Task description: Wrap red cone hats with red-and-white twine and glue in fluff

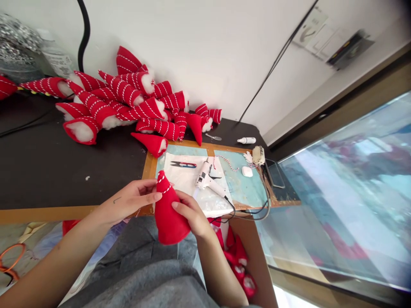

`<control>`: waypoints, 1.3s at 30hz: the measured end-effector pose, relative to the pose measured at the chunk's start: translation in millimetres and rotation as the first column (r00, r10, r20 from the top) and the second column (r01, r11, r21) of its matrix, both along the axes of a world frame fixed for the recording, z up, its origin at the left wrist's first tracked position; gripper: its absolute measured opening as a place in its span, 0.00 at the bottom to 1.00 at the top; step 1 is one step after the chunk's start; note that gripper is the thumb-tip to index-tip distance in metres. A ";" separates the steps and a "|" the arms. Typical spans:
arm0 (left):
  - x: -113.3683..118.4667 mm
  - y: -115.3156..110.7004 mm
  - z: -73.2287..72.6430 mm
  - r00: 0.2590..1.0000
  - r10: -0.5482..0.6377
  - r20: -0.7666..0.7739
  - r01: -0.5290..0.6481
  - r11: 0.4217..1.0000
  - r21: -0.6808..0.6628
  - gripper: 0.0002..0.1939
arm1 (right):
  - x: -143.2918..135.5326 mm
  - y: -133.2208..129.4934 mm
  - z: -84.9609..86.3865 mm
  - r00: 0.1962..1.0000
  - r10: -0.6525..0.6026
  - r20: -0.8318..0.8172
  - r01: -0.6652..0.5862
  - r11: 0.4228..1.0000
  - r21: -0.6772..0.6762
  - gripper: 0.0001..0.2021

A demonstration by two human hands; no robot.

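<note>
A red felt cone hat (171,220) is held upright at the table's front edge, its narrow tip away from me. Red-and-white twisted cord (165,188) winds round the tip; the lower part is plain. My left hand (139,196) pinches the cord and felt on the left near the tip. With thumb in front and fingers behind, my right hand (189,211) grips the hat's right side. Beyond the hands, a white glue gun (210,179) and small thread snips (183,164) lie on a white sheet (175,175).
Several stuffed, cord-wrapped red cones (125,90) are heaped against the wall. A loose cord piece (228,161), a white case (247,171), a phone (275,173) and a power strip (258,155) lie right. Below, a cardboard box (257,256) holds red pieces; orange-handled scissors (13,256) lie left.
</note>
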State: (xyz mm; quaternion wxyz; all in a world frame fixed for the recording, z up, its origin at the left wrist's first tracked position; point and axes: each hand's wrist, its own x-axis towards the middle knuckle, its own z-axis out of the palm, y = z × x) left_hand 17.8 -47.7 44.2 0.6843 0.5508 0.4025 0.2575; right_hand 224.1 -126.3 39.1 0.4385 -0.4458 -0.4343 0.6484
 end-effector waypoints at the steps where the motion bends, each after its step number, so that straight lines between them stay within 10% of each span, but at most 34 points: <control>1: 0.1 -0.6 0.6 1.000 -0.015 0.002 0.015 1.000 -0.014 0.21 | 0.1 -0.7 0.5 1.000 0.011 -0.024 -0.012 1.000 -0.003 0.18; 8: 2.6 0.5 6.5 0.997 0.052 0.051 -0.052 0.999 0.002 0.20 | -6.3 1.4 0.8 0.971 -0.111 0.210 0.089 0.990 0.110 0.32; 17: 2.5 -0.6 6.1 0.994 -0.005 0.108 0.024 0.984 -0.176 0.30 | -3.1 2.4 -8.8 0.990 0.006 -0.138 -0.006 1.000 0.000 0.24; 24: 6.8 1.3 7.0 0.987 0.133 0.092 -0.119 0.981 -0.152 0.30 | -6.1 3.6 -3.6 0.981 -0.101 0.165 0.090 0.993 0.071 0.33; 32: 5.8 -1.1 6.5 0.990 0.041 0.136 -0.017 0.984 -0.178 0.33 | -4.1 2.1 -12.0 0.988 0.045 -0.147 -0.046 0.999 -0.001 0.26; 39: 8.6 1.3 -2.6 0.984 0.151 0.097 -0.144 0.987 -0.075 0.23 | -11.5 5.1 -8.3 0.959 -0.186 0.212 0.148 0.972 0.184 0.32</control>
